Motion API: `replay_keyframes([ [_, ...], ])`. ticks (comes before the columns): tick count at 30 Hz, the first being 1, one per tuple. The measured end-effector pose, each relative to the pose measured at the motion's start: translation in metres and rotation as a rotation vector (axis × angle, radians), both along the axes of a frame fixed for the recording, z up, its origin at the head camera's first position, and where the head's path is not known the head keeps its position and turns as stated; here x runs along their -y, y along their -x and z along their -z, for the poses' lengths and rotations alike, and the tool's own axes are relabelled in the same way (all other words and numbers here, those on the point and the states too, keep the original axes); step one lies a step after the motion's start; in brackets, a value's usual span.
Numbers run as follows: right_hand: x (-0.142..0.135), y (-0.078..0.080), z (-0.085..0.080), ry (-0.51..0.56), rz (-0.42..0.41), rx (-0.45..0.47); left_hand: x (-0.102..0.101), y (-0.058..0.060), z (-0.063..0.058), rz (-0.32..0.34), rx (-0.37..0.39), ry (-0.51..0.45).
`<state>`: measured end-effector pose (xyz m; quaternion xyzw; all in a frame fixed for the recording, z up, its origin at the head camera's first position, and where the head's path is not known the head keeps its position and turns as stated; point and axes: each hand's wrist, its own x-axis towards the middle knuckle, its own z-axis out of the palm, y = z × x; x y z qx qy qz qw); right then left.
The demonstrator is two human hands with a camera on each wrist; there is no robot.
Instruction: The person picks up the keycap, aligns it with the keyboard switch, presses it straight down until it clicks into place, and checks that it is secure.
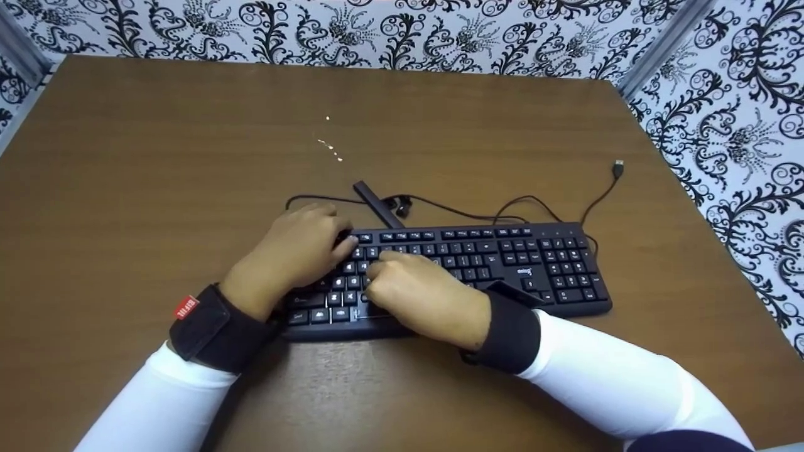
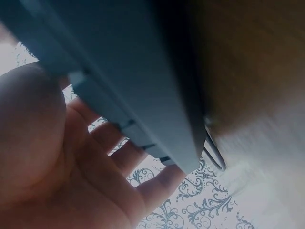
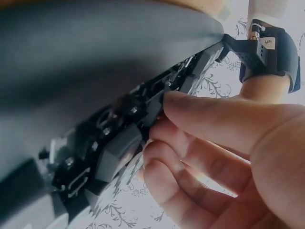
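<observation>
A black keyboard lies on the brown table. My left hand rests at its back left corner, thumb over the top left keys; in the left wrist view its fingers reach out beside the keys, their tips partly hidden. Over the left half of the keys, my right hand is curled, and in the right wrist view its thumb and forefinger pinch at a dark key. Bare key mounts show along the front row, beside a raised keycap. Behind the keyboard lies a long black strip, shaped like a space bar.
The keyboard's black cable loops behind it, ending in a USB plug at the right. Several small pale specks lie farther back on the table. Patterned walls border the table's back and sides.
</observation>
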<state>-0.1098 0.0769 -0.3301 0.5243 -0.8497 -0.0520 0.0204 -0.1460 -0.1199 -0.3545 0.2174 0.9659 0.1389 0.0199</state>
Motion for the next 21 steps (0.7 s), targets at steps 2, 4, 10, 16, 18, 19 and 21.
replay_keyframes([
  [2,0.0,0.0,-0.0005,0.006,-0.002,-0.002,-0.0002,0.0,-0.0005,-0.001,0.001,-0.004],
  [4,0.0,-0.0001,-0.0001,0.011,-0.008,-0.006,-0.0002,-0.0003,-0.0008,-0.002,0.003,-0.004],
  [10,0.0009,0.0001,0.0024,0.014,-0.006,0.001,0.0007,-0.0009,0.0003,-0.004,0.002,0.007],
  [16,-0.0014,-0.0002,0.0028,0.055,0.007,0.001,0.0001,-0.0001,0.0004,0.003,-0.01,0.006],
  [18,-0.0026,-0.0003,0.0036,0.077,-0.001,-0.007,0.0,0.0004,0.0008,0.004,-0.017,0.011],
  [19,-0.0032,-0.0001,0.0041,0.088,-0.006,-0.012,-0.0001,0.0007,0.0009,0.004,-0.019,0.016],
  [21,-0.004,0.0001,0.0047,0.104,-0.023,-0.02,0.0002,0.0006,0.0009,0.005,-0.018,0.022],
])
